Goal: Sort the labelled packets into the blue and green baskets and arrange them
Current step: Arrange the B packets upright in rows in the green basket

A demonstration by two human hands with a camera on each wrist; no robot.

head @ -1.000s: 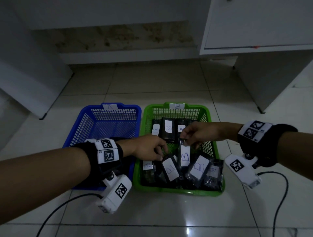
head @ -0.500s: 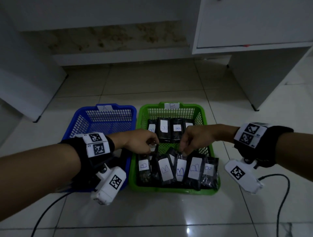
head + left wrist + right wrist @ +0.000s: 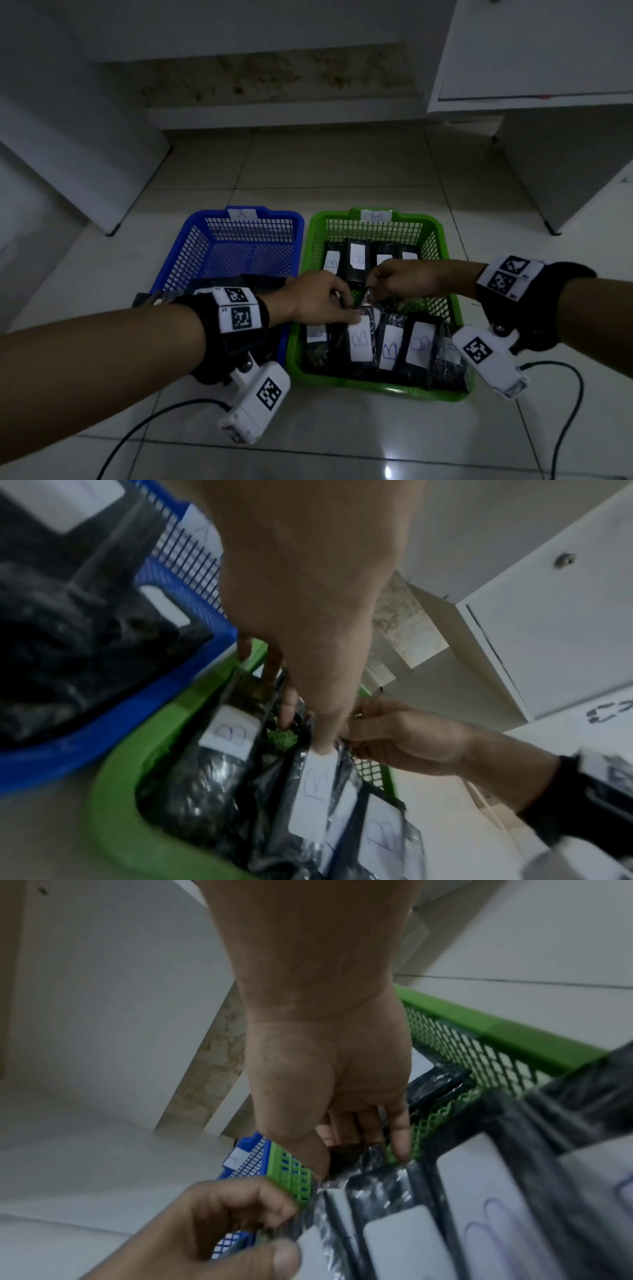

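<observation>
From the head view, both hands meet over the green basket (image 3: 383, 389), which sits on the floor touching the blue basket (image 3: 246, 219) at its left. The left hand (image 3: 317, 301) curls its fingers over the top edge of a black B packet (image 3: 359, 339), second from the left in the near row of 5, its thumb lying on the packet's white label. The right hand (image 3: 400, 281) pinches down at the top of the same near row; exactly which packet it holds is hidden here. A far row of 4 packets (image 3: 358, 262) leans against the basket's back wall. From the left wrist view, the left hand (image 3: 308, 615) presses its thumb on the upper edge of the B packet (image 3: 313, 791), with the other fingers behind it. From the right wrist view, the right hand (image 3: 329, 1074) closes thumb and fingers on the shiny top edge of a black packet (image 3: 363, 1167), just beside the left hand (image 3: 219, 1229), which grips the neighbouring packet edge.
</observation>
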